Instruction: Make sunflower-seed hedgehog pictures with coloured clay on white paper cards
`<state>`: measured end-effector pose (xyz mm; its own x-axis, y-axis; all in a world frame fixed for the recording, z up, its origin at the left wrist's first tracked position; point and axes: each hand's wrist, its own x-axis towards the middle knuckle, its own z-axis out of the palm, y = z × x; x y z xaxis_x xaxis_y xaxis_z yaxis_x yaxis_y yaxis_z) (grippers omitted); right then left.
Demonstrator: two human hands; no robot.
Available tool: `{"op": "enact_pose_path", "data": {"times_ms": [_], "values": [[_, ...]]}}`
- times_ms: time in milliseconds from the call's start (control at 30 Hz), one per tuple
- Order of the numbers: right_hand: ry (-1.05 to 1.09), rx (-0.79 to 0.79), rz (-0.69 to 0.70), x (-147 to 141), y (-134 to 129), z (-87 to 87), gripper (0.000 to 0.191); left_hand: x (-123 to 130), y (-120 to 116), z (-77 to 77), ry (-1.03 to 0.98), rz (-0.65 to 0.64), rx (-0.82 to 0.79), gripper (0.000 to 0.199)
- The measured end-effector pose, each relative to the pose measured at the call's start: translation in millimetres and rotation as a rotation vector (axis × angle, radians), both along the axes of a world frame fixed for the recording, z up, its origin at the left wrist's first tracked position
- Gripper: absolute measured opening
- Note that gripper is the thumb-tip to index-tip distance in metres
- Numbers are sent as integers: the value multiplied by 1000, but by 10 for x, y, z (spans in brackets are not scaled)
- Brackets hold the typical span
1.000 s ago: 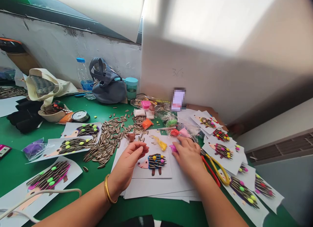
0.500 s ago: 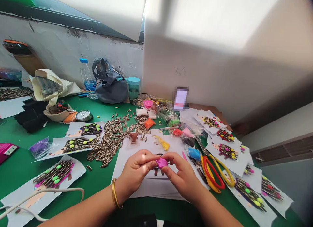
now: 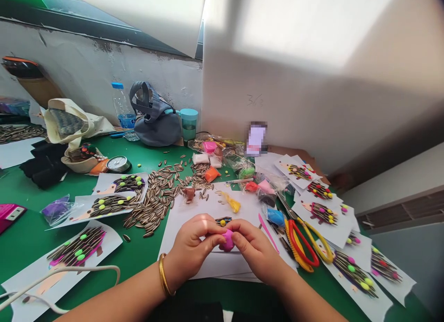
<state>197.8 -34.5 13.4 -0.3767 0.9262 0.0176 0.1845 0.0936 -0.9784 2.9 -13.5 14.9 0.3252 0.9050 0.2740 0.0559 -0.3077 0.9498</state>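
1. My left hand [image 3: 194, 246] was nearly closed, thumb and forefinger pinching one side of a lump of pink clay [image 3: 227, 241].
2. My right hand [image 3: 255, 252] was curled likewise, thumb and fingertips on the clay's other side. Lower fingers of both hands partly hidden.
3. Clay sat between the two sets of fingertips, over white paper [image 3: 222, 267]. A seed hedgehog picture [image 3: 226, 220] lay below, mostly covered by my hands.
4. Beyond my hands, on the paper: a yellow packet [image 3: 233, 203] and a brown packet [image 3: 189, 194], loose seeds near both.
5. Just beside my right hand: a pink stick [image 3: 269, 234]. Further right, a blue packet [image 3: 275, 216], then scissors [image 3: 307, 259] with red and yellow handles.
6. Left of the paper: a heap of striped seeds [image 3: 157, 197] on the green table [image 3: 138, 248].
7. More hedgehog cards [image 3: 317, 213] overlapped at far right.
8. By the wall: a blue-capped bottle [image 3: 126, 122], a grey-blue bag [image 3: 157, 129], a lidded cup [image 3: 189, 124].
9. Gold bracelet [image 3: 163, 276] on my left wrist.
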Motion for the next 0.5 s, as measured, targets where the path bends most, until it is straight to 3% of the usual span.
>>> {"op": "enact_pose_path", "data": {"times_ms": [167,300,500], "values": [[79,-19,-22,-2,-9,21,22,2,14,-3,-25,62,-65,11],[-12,63,-101,13,-1,22,20,27,34,-34,-98,74,-180,19],[-135,165,-123,7,1,17,22,26,56,-70,-13,23,-131,11]]}}
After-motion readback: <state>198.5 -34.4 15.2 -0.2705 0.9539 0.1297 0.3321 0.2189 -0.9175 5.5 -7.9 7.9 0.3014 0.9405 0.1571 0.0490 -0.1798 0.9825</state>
